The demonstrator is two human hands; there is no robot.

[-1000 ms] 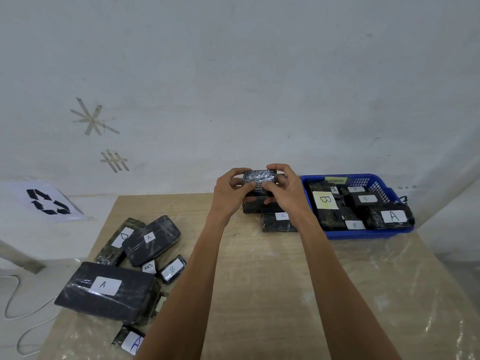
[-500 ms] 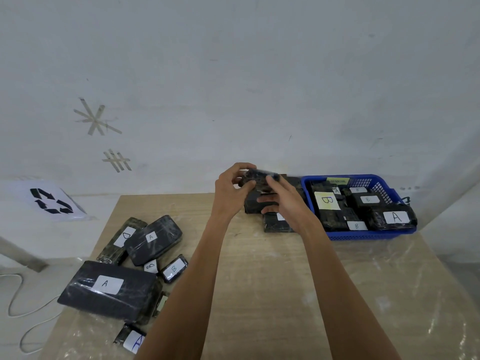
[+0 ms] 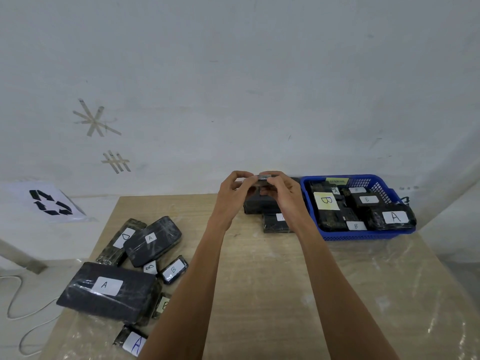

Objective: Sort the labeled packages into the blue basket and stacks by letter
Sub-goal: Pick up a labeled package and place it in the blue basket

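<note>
A small black wrapped package point(image 3: 264, 176) is held edge-on between my left hand point(image 3: 235, 194) and my right hand point(image 3: 281, 192), above the far middle of the table; its label is not visible. Under the hands stand black packages point(image 3: 255, 205), one point(image 3: 275, 223) with a partly hidden white label. The blue basket point(image 3: 368, 233) at the far right holds several packages labelled A and B. At the left lies a loose group: a large A package point(image 3: 106, 291), a D package point(image 3: 122, 239), an A package point(image 3: 152, 240) and small B packages point(image 3: 174, 270).
The wooden table point(image 3: 259, 294) is covered in clear film and stands against a grey wall. Another A package point(image 3: 132, 342) lies at the front left edge. A white cable point(image 3: 15, 302) runs over the floor on the left, near a recycling sign point(image 3: 49, 205).
The held package went from lying flat with its shiny top showing to being turned edge-on between both hands. The hands stayed over the same spot.
</note>
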